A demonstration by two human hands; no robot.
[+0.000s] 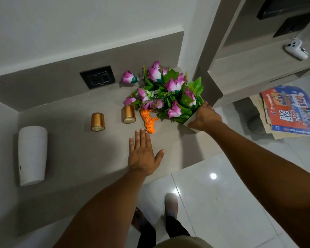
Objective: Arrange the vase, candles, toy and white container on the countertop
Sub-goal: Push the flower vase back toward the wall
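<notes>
Two gold cylinder candles (98,122), orange plastic tiger toy (148,119) mid-frame on grey worktop (79,154), white container (32,155) left; right hand (205,118) gripping flower vase (191,120), left hand (141,153) flat, open; arranging seems unfinished.

Right hand (205,118) apparently grips vase (191,120); left hand (142,153) flat.

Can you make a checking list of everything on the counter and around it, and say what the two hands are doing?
Surface: grey countertop, against the wall.
Job's things: white container far left; two gold candles; orange toy tiger; vase of flowers at right.
Clutter: nothing seen.
Grippers: left hand flat, open, fingertips by the tiger; right hand grips the vase's edge.
Cables: nothing seen; a wall socket.
Surroundings: pizza boxes on the floor; game controller on a shelf.
</notes>
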